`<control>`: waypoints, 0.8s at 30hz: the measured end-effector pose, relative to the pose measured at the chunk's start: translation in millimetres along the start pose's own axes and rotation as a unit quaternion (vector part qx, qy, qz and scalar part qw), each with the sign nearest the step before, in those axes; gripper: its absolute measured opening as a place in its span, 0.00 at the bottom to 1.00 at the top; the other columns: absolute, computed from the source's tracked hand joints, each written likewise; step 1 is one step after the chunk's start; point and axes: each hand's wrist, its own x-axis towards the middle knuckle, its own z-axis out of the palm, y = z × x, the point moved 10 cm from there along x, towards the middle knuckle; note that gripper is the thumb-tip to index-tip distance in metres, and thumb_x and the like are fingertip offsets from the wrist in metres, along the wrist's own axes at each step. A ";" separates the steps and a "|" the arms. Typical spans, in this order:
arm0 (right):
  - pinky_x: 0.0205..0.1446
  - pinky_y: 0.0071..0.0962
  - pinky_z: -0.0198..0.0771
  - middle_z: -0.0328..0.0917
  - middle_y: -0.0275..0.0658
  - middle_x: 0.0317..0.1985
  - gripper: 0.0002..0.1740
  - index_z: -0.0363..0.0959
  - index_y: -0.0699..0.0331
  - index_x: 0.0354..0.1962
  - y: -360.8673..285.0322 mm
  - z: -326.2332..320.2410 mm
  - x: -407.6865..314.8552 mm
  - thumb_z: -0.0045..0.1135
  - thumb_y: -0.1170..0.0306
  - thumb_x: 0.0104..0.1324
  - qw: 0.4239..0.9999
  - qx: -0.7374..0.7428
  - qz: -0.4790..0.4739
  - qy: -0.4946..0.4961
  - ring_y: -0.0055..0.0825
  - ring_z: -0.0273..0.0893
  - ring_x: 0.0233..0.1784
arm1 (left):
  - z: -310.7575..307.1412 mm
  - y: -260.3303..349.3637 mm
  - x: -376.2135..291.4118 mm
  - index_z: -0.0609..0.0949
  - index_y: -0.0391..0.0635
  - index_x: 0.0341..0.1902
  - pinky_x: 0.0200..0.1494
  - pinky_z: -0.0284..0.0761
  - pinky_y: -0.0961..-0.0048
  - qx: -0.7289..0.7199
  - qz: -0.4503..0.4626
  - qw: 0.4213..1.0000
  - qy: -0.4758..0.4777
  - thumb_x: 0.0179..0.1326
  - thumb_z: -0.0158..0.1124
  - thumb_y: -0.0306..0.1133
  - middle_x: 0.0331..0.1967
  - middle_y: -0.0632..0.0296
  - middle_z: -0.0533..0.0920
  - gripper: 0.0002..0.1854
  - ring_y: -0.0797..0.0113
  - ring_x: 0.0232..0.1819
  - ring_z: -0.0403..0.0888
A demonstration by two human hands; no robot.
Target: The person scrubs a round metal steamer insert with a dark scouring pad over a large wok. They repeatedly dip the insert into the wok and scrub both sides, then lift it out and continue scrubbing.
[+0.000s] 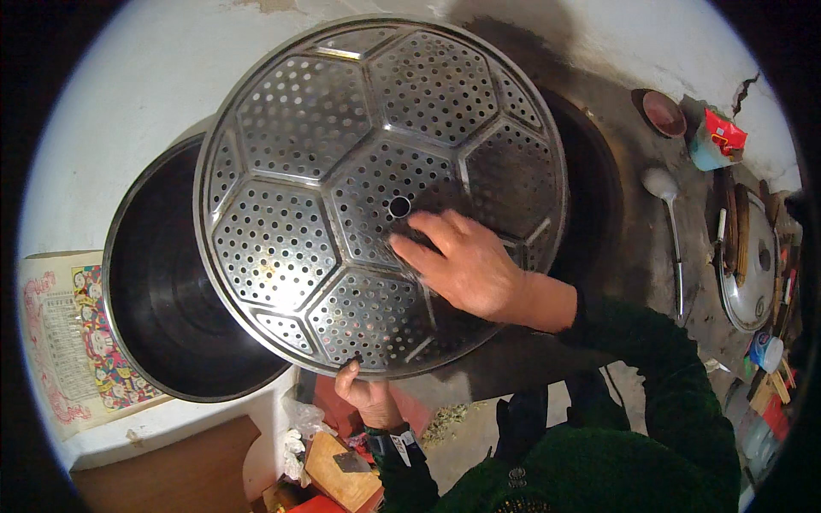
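A large round perforated metal steamer rack (308,205) is held up before me, tilted. My left hand (367,394) grips its lower rim, the thumb on the upper face and the fingers hidden behind. Near the small central hole, my right hand (471,266) touches the rack with bent fingers; whether something small is under the fingertips cannot be told. Behind the rack on the left lies a wide dark pot or basin (173,282), partly covered by it. On the right, the rack overlaps a dark round wok opening (587,186) in the stove top.
On the grey stove top (648,256) lie a metal ladle (673,224), a small reddish bowl (664,114), a container with a red packet (725,138) and a pot lid (747,295). Printed paper (64,340) lies at left. Below are a cleaver on a wooden board (333,471) and plastic bags (301,417).
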 end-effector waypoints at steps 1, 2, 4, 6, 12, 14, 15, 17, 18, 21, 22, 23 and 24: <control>0.48 0.38 0.72 0.69 0.46 0.50 0.25 0.73 0.63 0.49 1.6 -5.5 12.7 0.59 0.71 0.51 1.000 -0.007 0.005 0.021 0.44 0.71 0.45 | 4.4 1.1 -0.8 0.67 0.39 0.65 0.62 0.68 0.41 0.000 0.003 1.000 -0.002 0.42 0.54 0.20 0.57 0.47 0.75 0.38 0.46 0.58 0.74; 0.48 0.38 0.72 0.69 0.45 0.49 0.24 0.73 0.63 0.49 2.6 -10.8 25.3 0.59 0.71 0.51 0.999 -0.014 0.012 0.043 0.44 0.71 0.45 | 3.1 1.8 -1.5 0.67 0.37 0.64 0.62 0.70 0.45 0.020 0.004 0.999 0.026 0.42 0.55 0.21 0.54 0.47 0.76 0.37 0.46 0.56 0.75; 0.48 0.37 0.71 0.69 0.45 0.48 0.23 0.74 0.63 0.48 0.9 -13.5 47.4 0.58 0.72 0.51 0.998 -0.030 0.022 0.052 0.43 0.70 0.44 | 14.9 1.8 -2.0 0.67 0.36 0.63 0.62 0.70 0.47 0.032 -0.006 0.999 0.014 0.41 0.56 0.23 0.53 0.48 0.77 0.37 0.47 0.55 0.76; 0.48 0.36 0.70 0.69 0.45 0.47 0.22 0.74 0.63 0.46 -2.0 -14.7 62.8 0.57 0.72 0.51 0.996 -0.060 0.028 0.058 0.42 0.69 0.43 | 19.6 5.5 -1.5 0.68 0.35 0.62 0.60 0.72 0.52 0.072 0.008 0.997 0.035 0.40 0.57 0.26 0.52 0.49 0.77 0.37 0.48 0.53 0.76; 0.39 0.36 0.68 0.68 0.40 0.34 0.11 0.74 0.63 0.33 -31.8 8.2 62.8 0.53 0.68 0.52 0.992 -0.096 -0.081 0.011 0.36 0.68 0.40 | 26.9 4.7 1.8 0.67 0.35 0.63 0.57 0.73 0.52 0.117 0.014 0.992 0.054 0.39 0.59 0.28 0.52 0.49 0.77 0.39 0.48 0.53 0.76; 0.38 0.36 0.68 0.67 0.40 0.33 0.08 0.72 0.61 0.30 -8.2 -5.1 81.5 0.54 0.69 0.51 0.990 -0.125 -0.032 0.049 0.37 0.68 0.39 | 30.9 4.2 1.8 0.67 0.35 0.62 0.58 0.73 0.53 0.113 0.014 0.993 0.034 0.38 0.60 0.28 0.52 0.48 0.77 0.40 0.47 0.53 0.76; 0.38 0.35 0.67 0.67 0.40 0.33 0.08 0.71 0.61 0.30 -3.0 -3.6 85.6 0.54 0.69 0.50 0.990 -0.134 -0.022 0.036 0.36 0.68 0.40 | 23.3 4.8 0.5 0.67 0.35 0.62 0.58 0.73 0.52 0.126 0.005 0.989 0.072 0.38 0.60 0.28 0.52 0.48 0.77 0.39 0.47 0.53 0.76; 0.41 0.31 0.66 0.69 0.38 0.34 0.06 0.74 0.61 0.25 -20.0 17.4 69.1 0.54 0.68 0.52 0.990 -0.124 -0.062 -0.037 0.33 0.69 0.43 | 24.6 5.3 1.3 0.68 0.34 0.62 0.57 0.74 0.52 0.107 0.006 0.992 0.066 0.38 0.60 0.28 0.52 0.48 0.77 0.39 0.47 0.53 0.77; 0.42 0.31 0.65 0.69 0.38 0.34 0.06 0.74 0.61 0.26 -29.4 28.8 56.2 0.53 0.68 0.52 0.989 -0.098 -0.092 -0.060 0.33 0.68 0.43 | 22.8 5.3 0.9 0.68 0.34 0.62 0.57 0.74 0.52 0.108 0.007 0.991 0.076 0.38 0.60 0.27 0.52 0.48 0.78 0.39 0.47 0.52 0.78; 0.43 0.34 0.64 0.69 0.39 0.34 0.06 0.74 0.60 0.27 -21.2 30.7 54.0 0.52 0.68 0.53 0.991 -0.090 -0.083 -0.057 0.34 0.68 0.43 | 29.8 4.3 3.8 0.68 0.34 0.62 0.58 0.73 0.53 0.130 0.005 0.991 0.044 0.38 0.60 0.27 0.52 0.48 0.78 0.39 0.48 0.52 0.77; 0.43 0.35 0.64 0.69 0.39 0.35 0.06 0.74 0.60 0.29 -11.1 26.7 58.4 0.52 0.68 0.53 0.992 -0.104 -0.051 -0.047 0.35 0.68 0.44 | 30.4 3.4 4.4 0.68 0.34 0.62 0.59 0.72 0.53 0.126 0.001 0.991 0.041 0.38 0.60 0.27 0.52 0.48 0.77 0.39 0.47 0.53 0.77; 0.43 0.35 0.64 0.70 0.39 0.35 0.07 0.73 0.60 0.29 1.4 16.8 62.1 0.52 0.68 0.53 0.990 -0.141 -0.013 0.006 0.36 0.68 0.43 | 26.9 2.3 4.2 0.68 0.34 0.62 0.58 0.73 0.53 0.147 -0.008 0.987 0.058 0.38 0.60 0.27 0.52 0.48 0.78 0.39 0.47 0.52 0.77; 0.44 0.37 0.64 0.70 0.40 0.39 0.11 0.74 0.60 0.35 0.9 19.6 60.2 0.53 0.69 0.53 0.992 -0.123 -0.019 -0.003 0.37 0.68 0.44 | 27.2 1.6 5.0 0.68 0.34 0.62 0.58 0.73 0.54 0.152 -0.008 0.987 0.055 0.38 0.60 0.27 0.52 0.48 0.78 0.39 0.47 0.52 0.77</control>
